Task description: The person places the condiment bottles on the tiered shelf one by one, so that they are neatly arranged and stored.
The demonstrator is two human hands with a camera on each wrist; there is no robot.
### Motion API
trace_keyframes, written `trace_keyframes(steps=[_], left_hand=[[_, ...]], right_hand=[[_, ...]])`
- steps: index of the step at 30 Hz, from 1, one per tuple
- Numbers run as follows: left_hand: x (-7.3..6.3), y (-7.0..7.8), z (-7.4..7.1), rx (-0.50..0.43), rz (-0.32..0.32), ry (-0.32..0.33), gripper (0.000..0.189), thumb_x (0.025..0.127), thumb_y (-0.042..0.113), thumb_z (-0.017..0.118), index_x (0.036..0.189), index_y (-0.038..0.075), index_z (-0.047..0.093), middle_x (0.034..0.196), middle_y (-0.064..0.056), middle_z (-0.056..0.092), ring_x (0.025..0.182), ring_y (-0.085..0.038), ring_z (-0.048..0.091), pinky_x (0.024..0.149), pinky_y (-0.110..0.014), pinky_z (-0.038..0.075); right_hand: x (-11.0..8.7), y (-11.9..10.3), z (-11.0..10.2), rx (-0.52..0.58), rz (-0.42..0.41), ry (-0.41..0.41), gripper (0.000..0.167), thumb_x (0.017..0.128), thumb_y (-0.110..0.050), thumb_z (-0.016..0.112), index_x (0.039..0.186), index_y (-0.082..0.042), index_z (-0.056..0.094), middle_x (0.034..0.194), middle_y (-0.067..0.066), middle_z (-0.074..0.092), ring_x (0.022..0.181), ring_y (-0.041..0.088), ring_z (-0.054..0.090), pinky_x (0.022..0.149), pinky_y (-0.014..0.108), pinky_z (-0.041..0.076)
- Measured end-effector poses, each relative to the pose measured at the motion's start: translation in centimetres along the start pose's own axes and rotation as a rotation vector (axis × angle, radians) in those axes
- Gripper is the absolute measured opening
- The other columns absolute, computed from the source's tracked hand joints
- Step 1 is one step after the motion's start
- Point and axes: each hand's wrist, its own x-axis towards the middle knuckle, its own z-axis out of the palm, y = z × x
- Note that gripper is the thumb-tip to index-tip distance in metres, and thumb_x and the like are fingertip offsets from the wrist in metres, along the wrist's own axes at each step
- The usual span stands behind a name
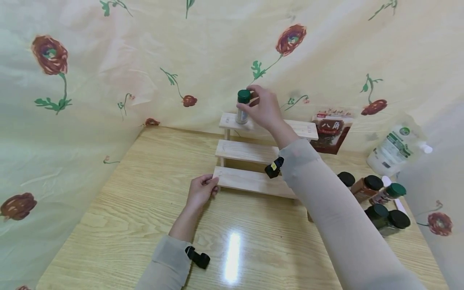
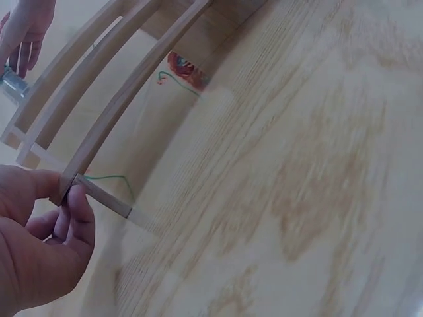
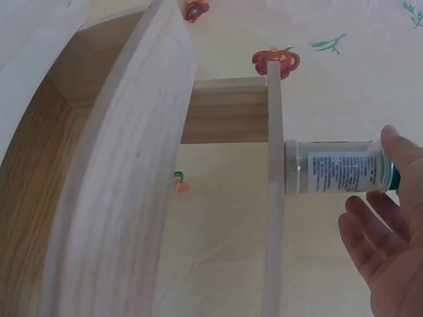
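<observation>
Right hand (image 1: 266, 105) pinched the green-capped jar (image 1: 241, 117), which stood upright on the top shelf (image 1: 299, 128) of the wooden rack (image 1: 248, 151) (near its left end); left hand (image 1: 199, 193) gripped the bottom shelf (image 1: 251, 181) at its left end.

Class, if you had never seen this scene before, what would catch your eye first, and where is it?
Probably the green-lidded jar standing at the left end of the top shelf, held near its top by the right hand. Next comes the pale, three-step wooden rack on the table, its lowest step pinched at the left end by the left hand. Behind, red flowers stand out on the pale backdrop.
</observation>
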Motion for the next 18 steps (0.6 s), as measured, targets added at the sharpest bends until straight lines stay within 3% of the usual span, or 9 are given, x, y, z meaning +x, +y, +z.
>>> trace_keyframes(steps=[3,6,11,18], left_hand=[[0.0,-0.2,0.2,-0.028,0.004,0.025,0.025,0.097,0.002,0.067,0.116,-0.013,0.066,0.084,-0.008,0.064,0.069,-0.016,0.064,0.054,-0.017,0.052],[0.1,-0.6,0.4,-0.055,0.002,0.061,0.031,0.095,0.003,0.069,0.123,-0.011,0.064,0.091,-0.008,0.064,0.072,-0.015,0.064,0.058,-0.017,0.055],[0.0,-1.2,0.7,-0.06,0.003,0.116,0.033,0.095,0.005,0.071,0.124,-0.009,0.065,0.095,-0.008,0.063,0.073,-0.012,0.062,0.063,-0.019,0.057],[-0.1,-1.1,0.9,-0.075,-0.01,0.102,0.038,0.094,0.003,0.071,0.129,-0.008,0.063,0.108,-0.014,0.064,0.083,-0.012,0.066,0.074,-0.021,0.06]], right_hand=[[-0.4,0.7,-0.1,0.011,-0.001,0.004,0.06,0.091,-0.043,0.076,0.138,-0.012,0.057,0.12,0.008,0.066,0.104,0.02,0.065,0.092,0.034,0.057],[-1.1,1.4,-0.4,0.021,0.001,0.012,0.059,0.092,-0.046,0.073,0.137,-0.012,0.058,0.121,0.006,0.065,0.108,0.02,0.063,0.094,0.036,0.055],[-2.4,2.3,-1.1,0.046,-0.055,0.048,0.047,0.095,-0.038,0.073,0.129,-0.007,0.064,0.12,0.009,0.067,0.108,0.022,0.064,0.094,0.041,0.056],[-4.1,2.8,-2.8,0.049,-0.135,0.086,0.039,0.098,-0.028,0.07,0.125,-0.001,0.066,0.115,0.012,0.069,0.106,0.022,0.064,0.086,0.04,0.06]])
